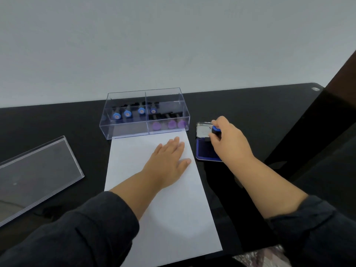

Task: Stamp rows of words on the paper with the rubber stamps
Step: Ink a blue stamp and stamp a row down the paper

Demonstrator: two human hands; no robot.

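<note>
clear lid (36,178) lying flat at far left on the black table (250,105), clear box (144,112) of blue-capped and purple-capped stamps at upper centre, its front edge touching the white paper (169,218). left hand (169,162) flat on the paper mid-frame, fingers straight, holding nothing; right of it, right hand (229,141) pinching a blue-capped stamp (215,132) above the open blue ink pad (204,151)

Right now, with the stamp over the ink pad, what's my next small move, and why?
Probably carry the stamp in your right hand across to the paper and press. The sheet shows no print yet, and your left hand lies flat on it.
</note>
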